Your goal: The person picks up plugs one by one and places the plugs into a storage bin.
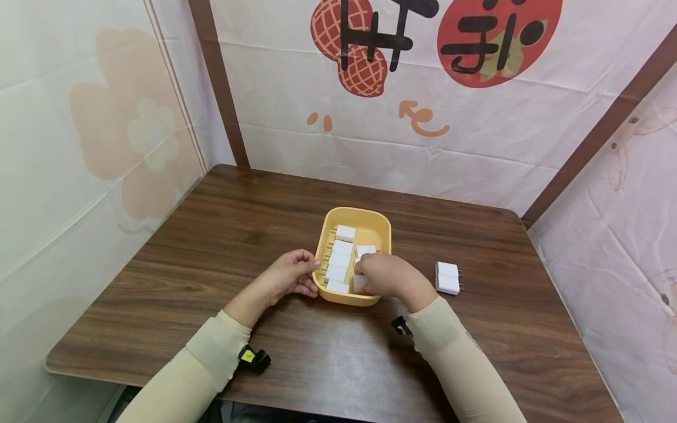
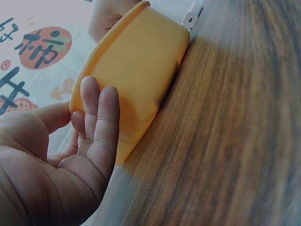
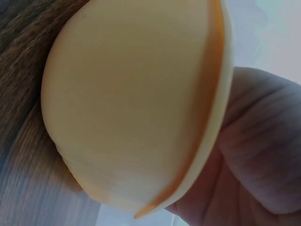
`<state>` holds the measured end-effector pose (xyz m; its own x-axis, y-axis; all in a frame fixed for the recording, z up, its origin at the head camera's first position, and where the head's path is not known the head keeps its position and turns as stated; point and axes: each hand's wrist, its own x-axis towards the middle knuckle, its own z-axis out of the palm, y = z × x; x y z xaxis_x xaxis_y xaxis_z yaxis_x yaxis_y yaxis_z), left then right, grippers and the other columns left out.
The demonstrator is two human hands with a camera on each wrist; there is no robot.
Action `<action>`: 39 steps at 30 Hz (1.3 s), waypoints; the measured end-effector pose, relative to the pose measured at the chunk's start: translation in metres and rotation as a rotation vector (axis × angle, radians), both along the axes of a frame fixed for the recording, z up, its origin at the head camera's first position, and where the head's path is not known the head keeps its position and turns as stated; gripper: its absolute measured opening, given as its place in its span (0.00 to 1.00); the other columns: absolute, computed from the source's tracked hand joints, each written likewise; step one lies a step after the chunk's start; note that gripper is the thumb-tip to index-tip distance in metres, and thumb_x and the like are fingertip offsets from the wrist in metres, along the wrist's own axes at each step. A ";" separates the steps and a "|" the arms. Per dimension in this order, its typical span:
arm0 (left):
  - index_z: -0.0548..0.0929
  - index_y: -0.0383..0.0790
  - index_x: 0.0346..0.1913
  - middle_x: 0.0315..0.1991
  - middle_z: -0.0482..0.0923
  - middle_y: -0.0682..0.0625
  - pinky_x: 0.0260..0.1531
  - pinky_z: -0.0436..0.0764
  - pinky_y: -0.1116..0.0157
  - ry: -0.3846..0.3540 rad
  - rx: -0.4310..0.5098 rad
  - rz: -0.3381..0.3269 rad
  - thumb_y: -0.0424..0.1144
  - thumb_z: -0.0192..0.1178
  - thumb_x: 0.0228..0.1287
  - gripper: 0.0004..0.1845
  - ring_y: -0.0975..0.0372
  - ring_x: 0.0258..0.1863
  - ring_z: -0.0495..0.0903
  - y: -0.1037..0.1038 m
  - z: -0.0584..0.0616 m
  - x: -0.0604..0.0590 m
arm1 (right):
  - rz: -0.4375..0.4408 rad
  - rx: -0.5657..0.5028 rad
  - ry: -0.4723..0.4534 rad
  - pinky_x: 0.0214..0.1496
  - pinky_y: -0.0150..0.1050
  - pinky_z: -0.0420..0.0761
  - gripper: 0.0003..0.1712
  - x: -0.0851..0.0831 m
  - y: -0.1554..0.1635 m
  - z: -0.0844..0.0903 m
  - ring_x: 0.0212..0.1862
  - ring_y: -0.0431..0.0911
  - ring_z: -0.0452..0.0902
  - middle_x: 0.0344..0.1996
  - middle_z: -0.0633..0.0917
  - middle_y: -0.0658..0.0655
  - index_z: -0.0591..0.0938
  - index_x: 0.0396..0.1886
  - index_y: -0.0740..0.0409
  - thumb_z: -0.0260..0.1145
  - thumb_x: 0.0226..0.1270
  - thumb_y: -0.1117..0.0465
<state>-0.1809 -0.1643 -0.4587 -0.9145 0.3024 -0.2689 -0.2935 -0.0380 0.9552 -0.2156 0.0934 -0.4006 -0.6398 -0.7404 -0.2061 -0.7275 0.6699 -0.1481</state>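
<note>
A yellow tray (image 1: 365, 212) sits mid-table with several white plug chargers (image 1: 339, 258) lined up inside. My left hand (image 1: 307, 271) holds the tray's left rim; in the left wrist view its thumb lies at the rim and its fingers (image 2: 101, 117) lie against the tray's outer wall (image 2: 141, 66). My right hand (image 1: 366, 275) reaches into the tray's front right corner and grips a white charger (image 1: 361, 284), mostly hidden under the fingers. The right wrist view shows only the tray's outer wall (image 3: 131, 103) and part of my right hand (image 3: 263, 155).
Two white chargers (image 1: 447, 277) lie together on the brown wooden table (image 1: 222, 235) to the right of the tray, also seen in the left wrist view as a white charger (image 2: 190, 14) beyond the tray. Fabric walls close in the table's back and sides.
</note>
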 end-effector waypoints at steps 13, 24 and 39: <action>0.71 0.35 0.49 0.29 0.81 0.45 0.33 0.90 0.57 0.002 0.002 0.002 0.41 0.57 0.78 0.12 0.58 0.25 0.85 -0.001 0.001 0.000 | 0.019 0.010 0.105 0.32 0.40 0.74 0.04 -0.006 -0.004 -0.003 0.30 0.44 0.71 0.31 0.77 0.50 0.84 0.35 0.52 0.72 0.66 0.59; 0.72 0.35 0.48 0.29 0.81 0.45 0.33 0.90 0.57 0.000 0.002 0.003 0.41 0.57 0.78 0.11 0.58 0.25 0.85 -0.001 0.000 -0.001 | -0.001 0.018 0.149 0.34 0.41 0.78 0.06 -0.010 -0.005 -0.009 0.32 0.44 0.74 0.35 0.81 0.52 0.86 0.40 0.54 0.73 0.66 0.59; 0.72 0.35 0.49 0.29 0.81 0.45 0.33 0.90 0.57 -0.010 -0.006 0.013 0.41 0.57 0.79 0.11 0.58 0.25 0.85 0.001 0.002 0.000 | -0.034 0.025 0.167 0.33 0.41 0.77 0.05 -0.010 -0.005 -0.011 0.31 0.44 0.74 0.35 0.81 0.51 0.85 0.39 0.54 0.73 0.66 0.61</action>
<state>-0.1812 -0.1633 -0.4569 -0.9154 0.2894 -0.2797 -0.3026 -0.0364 0.9524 -0.2256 0.0879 -0.4116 -0.6916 -0.7135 -0.1128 -0.7172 0.6967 -0.0097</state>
